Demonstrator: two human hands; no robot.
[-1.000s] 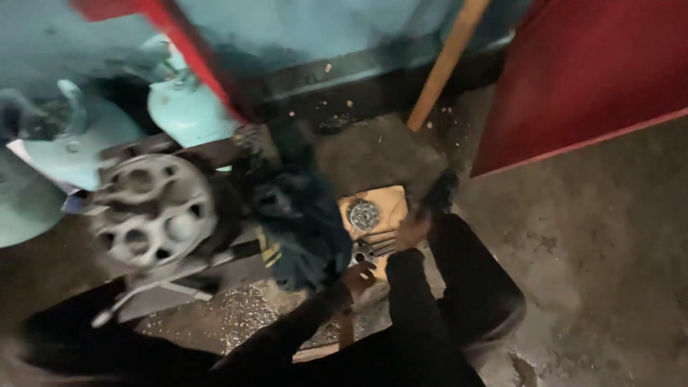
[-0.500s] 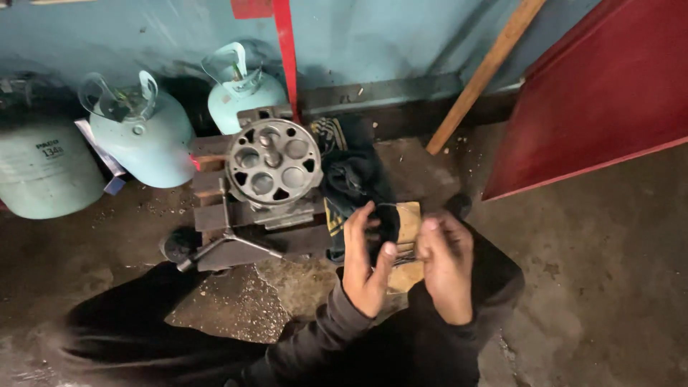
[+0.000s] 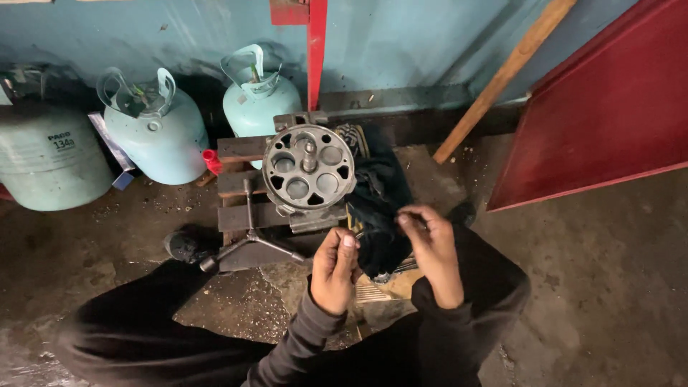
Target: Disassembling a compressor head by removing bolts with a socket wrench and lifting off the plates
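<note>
- L hand: fingers curled in, thumb up, pinching the near edge of the dark cloth. Closed on it, not spread.
- R hand: fingertips pinched on the same cloth at its right side, palm turned down. Whether something small sits between the fingers: can't tell.
- Change vs half a sec ago: both hands were lower, cupped over the tan board w/ a dark round piece between them. Now they're up and apart, on the cloth; that piece no longer shows.
- Reading: work looks to have shifted from the small part to handling the cloth, poss. wiping or wrapping; a judgement only.
- Cloth: bunched, draped just right of the round metal part w/ holes, touching it.
- Round part: upright hub in centre, sits on a dark metal stand; a long-handled tool lies across the stand's front.
- Behind: three pale blue-green gas cylinders against the blue wall.
- Right: wooden pole leaning, red panel on the concrete floor.
</note>
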